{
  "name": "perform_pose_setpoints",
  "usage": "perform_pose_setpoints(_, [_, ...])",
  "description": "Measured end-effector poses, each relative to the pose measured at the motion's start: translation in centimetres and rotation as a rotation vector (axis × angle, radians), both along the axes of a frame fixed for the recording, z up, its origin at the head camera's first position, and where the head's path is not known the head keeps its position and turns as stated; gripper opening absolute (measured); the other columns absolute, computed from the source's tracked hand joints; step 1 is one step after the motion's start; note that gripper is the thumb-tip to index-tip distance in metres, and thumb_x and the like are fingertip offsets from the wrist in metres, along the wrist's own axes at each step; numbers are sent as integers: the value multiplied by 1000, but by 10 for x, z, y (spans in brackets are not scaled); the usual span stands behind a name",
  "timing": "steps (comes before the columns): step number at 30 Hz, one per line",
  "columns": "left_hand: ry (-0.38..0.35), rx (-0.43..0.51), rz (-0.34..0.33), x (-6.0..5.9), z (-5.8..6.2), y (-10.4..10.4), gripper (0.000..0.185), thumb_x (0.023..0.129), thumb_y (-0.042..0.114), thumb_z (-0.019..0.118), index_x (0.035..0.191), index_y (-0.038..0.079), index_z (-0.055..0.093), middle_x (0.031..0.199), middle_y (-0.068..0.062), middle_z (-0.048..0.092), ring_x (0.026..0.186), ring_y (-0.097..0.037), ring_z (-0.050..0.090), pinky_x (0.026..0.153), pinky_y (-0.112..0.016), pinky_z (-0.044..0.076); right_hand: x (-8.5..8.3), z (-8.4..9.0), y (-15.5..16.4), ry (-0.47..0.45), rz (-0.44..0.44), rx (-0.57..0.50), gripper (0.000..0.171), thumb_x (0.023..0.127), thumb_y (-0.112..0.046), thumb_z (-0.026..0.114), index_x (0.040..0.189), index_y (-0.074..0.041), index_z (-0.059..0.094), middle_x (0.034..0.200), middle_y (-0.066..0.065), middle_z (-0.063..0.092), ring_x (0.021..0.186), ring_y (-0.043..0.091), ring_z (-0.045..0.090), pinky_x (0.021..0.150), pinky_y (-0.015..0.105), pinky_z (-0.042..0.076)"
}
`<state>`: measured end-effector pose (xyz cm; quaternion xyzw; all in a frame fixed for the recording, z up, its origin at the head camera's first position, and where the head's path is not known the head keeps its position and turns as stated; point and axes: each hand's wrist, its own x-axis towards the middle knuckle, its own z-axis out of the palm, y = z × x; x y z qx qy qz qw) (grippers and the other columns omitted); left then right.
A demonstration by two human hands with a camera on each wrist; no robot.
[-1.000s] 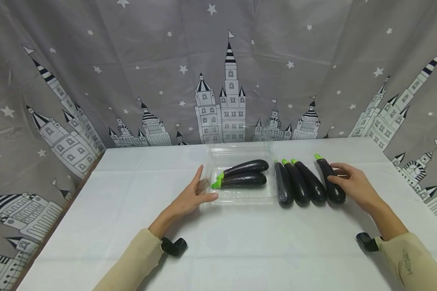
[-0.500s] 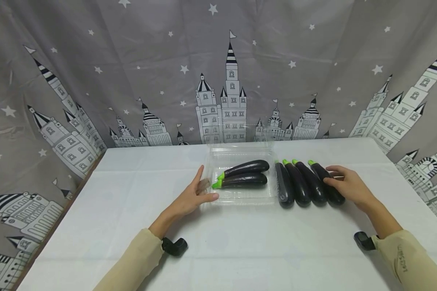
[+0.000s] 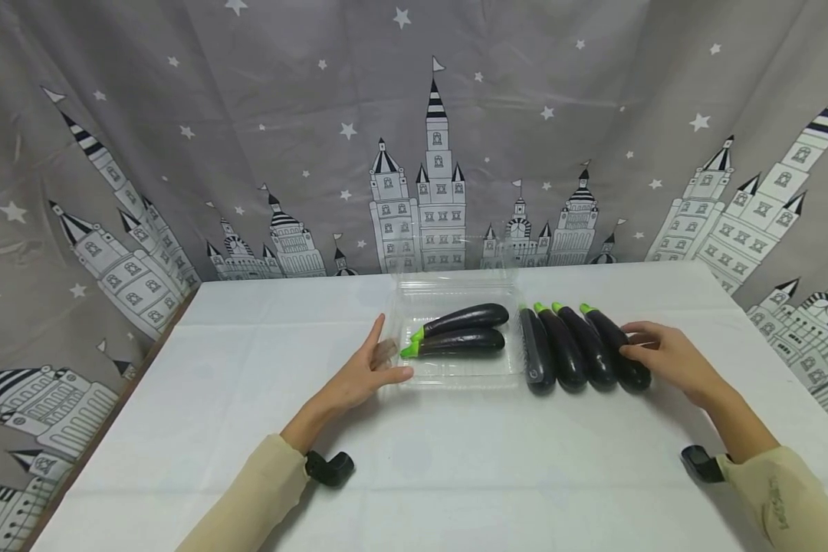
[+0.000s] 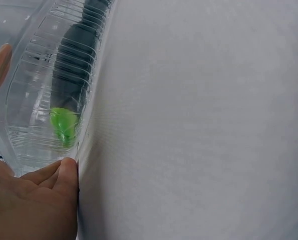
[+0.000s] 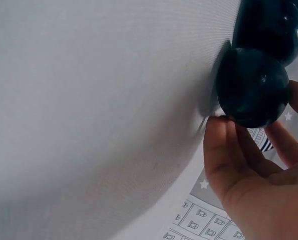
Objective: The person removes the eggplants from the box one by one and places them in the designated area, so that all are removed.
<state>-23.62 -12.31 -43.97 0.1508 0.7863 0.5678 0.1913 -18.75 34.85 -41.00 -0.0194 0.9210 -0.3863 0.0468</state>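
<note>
A clear plastic tray (image 3: pixel 455 377) with its lid raised holds two dark eggplants (image 3: pixel 471 316) with green stems. My left hand (image 3: pixel 386 354) rests against the tray's front left corner, index finger along the side wall and thumb along the front rim. The left wrist view shows the ribbed tray wall (image 4: pixel 43 75) and a green stem (image 4: pixel 63 122) behind it. Right of the tray, several eggplants lie side by side. My right hand (image 3: pixel 633 341) grips the rightmost eggplant (image 3: pixel 610 337). In the right wrist view, thumb and fingers (image 5: pixel 216 135) curl round its rounded end (image 5: pixel 254 85).
A white cloth covers the table (image 3: pixel 490 460). A grey castle-print curtain (image 3: pixel 414 153) hangs close behind the tray. The table's left edge (image 3: pixel 145 360) runs diagonally. Black wrist cameras (image 3: pixel 331 468) sit at both cuffs.
My right hand has slid the rightmost eggplant left until it lies against the others in the row. The left hand and tray have not moved.
</note>
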Motion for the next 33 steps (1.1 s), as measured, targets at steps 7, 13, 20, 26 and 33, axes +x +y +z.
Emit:
perform_pose_setpoints(7, [1, -3, 0, 0, 1, 0, 112, 88, 34, 76, 159, 22, -10, 159, -24, 20, 145, -36, 24, 116, -46, 24, -2, -1, 1, 18, 22, 12, 47, 101, -19, 57, 136, 10, 47, 127, 37, 53, 111, 48, 56, 87, 52, 50])
perform_pose_setpoints(13, [2, -15, 1, 0, 1, 1, 112, 88, 35, 76, 159, 23, -10, 159, -23, 20, 144, -35, 26, 116, -47, 25, -2, -1, 0, 20, 18, 7, 49, 102, -21, 55, 138, 10, 45, 129, 38, 50, 114, 50, 54, 90, 56, 48])
perform_pose_setpoints(20, [6, -8, 1, -1, 0, 1, 111, 88, 35, 76, 159, 26, -10, 159, -23, 21, 145, -34, 25, 116, -46, 24, -3, -2, 3, 41, 13, -3, 52, 102, -23, 55, 140, 10, 43, 130, 38, 50, 116, 50, 52, 92, 58, 45])
perform_pose_setpoints(26, [3, -10, 4, -1, 0, 1, 111, 88, 34, 75, 159, 24, -10, 159, -23, 21, 145, -35, 25, 116, -46, 25, -1, 4, 2, 108, -31, -21, 53, 102, -23, 54, 142, 10, 41, 133, 40, 48, 124, 55, 43, 97, 67, 37])
perform_pose_setpoints(33, [-1, -20, 11, 0, 0, 1, 111, 88, 35, 76, 159, 24, -9, 159, -23, 21, 144, -37, 26, 115, -46, 25, -2, 18, -11, 224, -65, -32, 47, 101, -17, 56, 139, 9, 46, 133, 34, 51, 123, 49, 47, 101, 48, 44])
